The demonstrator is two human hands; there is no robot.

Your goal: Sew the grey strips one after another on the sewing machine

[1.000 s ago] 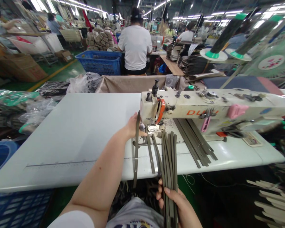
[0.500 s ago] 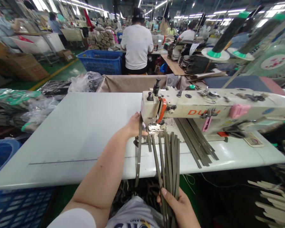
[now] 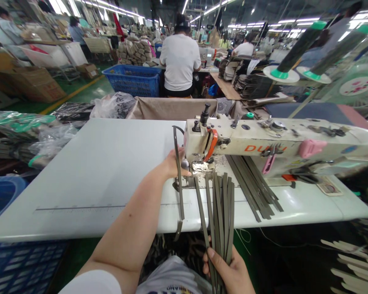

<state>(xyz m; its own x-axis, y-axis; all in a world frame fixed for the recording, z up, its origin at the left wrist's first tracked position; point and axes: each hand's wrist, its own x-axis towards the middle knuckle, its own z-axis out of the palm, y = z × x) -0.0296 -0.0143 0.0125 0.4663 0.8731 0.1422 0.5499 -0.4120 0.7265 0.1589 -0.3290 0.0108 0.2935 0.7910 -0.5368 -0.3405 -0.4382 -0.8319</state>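
Note:
My left hand [image 3: 173, 163] pinches one olive-grey strap [image 3: 180, 192] right beside the needle end of a cream sewing machine [image 3: 263, 141]. The strap's top end curls up above my fingers and its lower end hangs over the table's front edge. My right hand [image 3: 230, 271], low in front of my lap, grips a bundle of several like straps [image 3: 221, 208] that fan up onto the white table [image 3: 95, 171] toward the presser foot [image 3: 199, 166].
A second pile of straps [image 3: 254, 185] lies under the machine arm. Plastic bags [image 3: 46, 141] sit at the table's left, blue crates [image 3: 131, 79] stand beyond and at lower left. A person in a white shirt [image 3: 180, 61] sits ahead, back turned. Thread cones [image 3: 294, 45] rise at the right.
My left hand has pulled the single strap upward, so its top end now curls above the machine head. The right hand has slid the bundle slightly down and right.

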